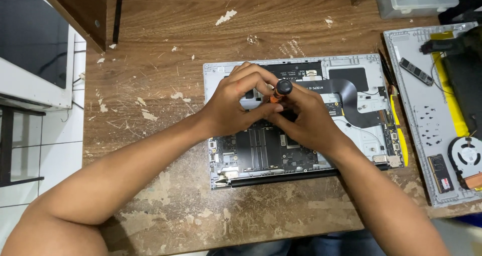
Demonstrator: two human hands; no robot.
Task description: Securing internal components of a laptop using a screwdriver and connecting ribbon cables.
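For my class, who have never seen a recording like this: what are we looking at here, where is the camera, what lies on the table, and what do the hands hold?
There is one picture, taken by a camera worn on a person's head, looking down at their own two bare arms. No machine does the work. On a worn wooden table lies an opened laptop, its bottom cover off, so the dark circuit boards and a flat black cable show. The left hand and the right hand meet over its middle and together grip a small screwdriver with a black cap and orange shaft, standing roughly upright, tip down into the laptop. To the right lies a second grey panel bearing a round fan, memory sticks and a yellow strip. A yellow-handled tool lies between the two.
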